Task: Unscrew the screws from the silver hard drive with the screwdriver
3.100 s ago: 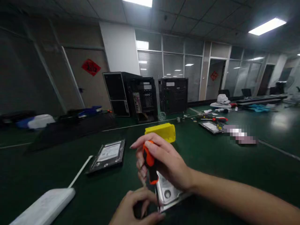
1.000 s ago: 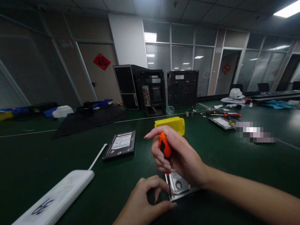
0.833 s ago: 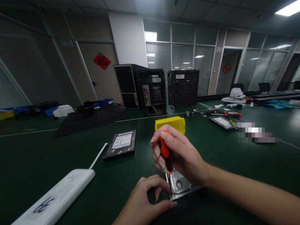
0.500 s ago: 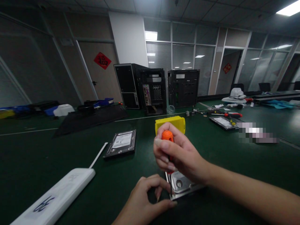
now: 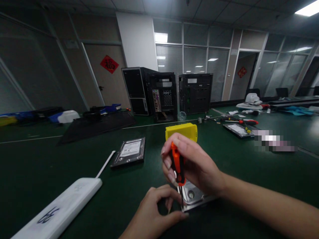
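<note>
My right hand (image 5: 194, 166) is closed round an orange and black screwdriver (image 5: 177, 163) held upright, its tip down on the near corner of a silver hard drive (image 5: 193, 196) lying on the green table. My left hand (image 5: 154, 215) sits just in front, thumb and curled fingers pinched against the drive's near left corner by the screwdriver tip. A yellow plastic bin (image 5: 181, 131) stands right behind my right hand.
A second hard drive (image 5: 129, 151) lies to the left, and a white power strip (image 5: 59, 209) with its cable at the near left. Two open black computer towers (image 5: 169, 94) stand at the back. Tools and another drive (image 5: 236, 127) lie at the right.
My right hand has turned the screwdriver handle in its fingers while the tip stayed on the drive's corner. My left hand has kept its hold. The view has shifted slightly.
</note>
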{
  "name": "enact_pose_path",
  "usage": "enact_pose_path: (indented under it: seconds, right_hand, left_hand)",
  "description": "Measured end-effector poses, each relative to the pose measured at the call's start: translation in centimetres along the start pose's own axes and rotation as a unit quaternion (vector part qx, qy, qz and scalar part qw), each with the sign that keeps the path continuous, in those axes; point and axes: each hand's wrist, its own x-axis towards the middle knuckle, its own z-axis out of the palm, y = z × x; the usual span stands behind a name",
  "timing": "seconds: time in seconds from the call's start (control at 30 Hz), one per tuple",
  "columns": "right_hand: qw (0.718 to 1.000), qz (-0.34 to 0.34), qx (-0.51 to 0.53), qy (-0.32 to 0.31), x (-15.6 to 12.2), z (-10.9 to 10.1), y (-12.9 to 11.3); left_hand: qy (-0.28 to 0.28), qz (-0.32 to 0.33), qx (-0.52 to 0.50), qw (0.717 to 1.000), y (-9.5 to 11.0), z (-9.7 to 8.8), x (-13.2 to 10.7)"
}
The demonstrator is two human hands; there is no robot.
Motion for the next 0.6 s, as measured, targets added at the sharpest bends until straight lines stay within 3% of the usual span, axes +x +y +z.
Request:
enact_pose_path:
  seconds: [0.33,0.6]
  right_hand:
    - [1.0,0.004,-0.02,-0.02,0.27,-0.25,-0.06]
    - [1.0,0.018,0.004,0.012,0.12,-0.04,-0.1]
  left_hand:
    - [0.0,0.002,0.001,1.0,0.05,-0.09,0.1]
    - [-0.002,0.006,0.013,1.0,-0.1,0.08,0.18]
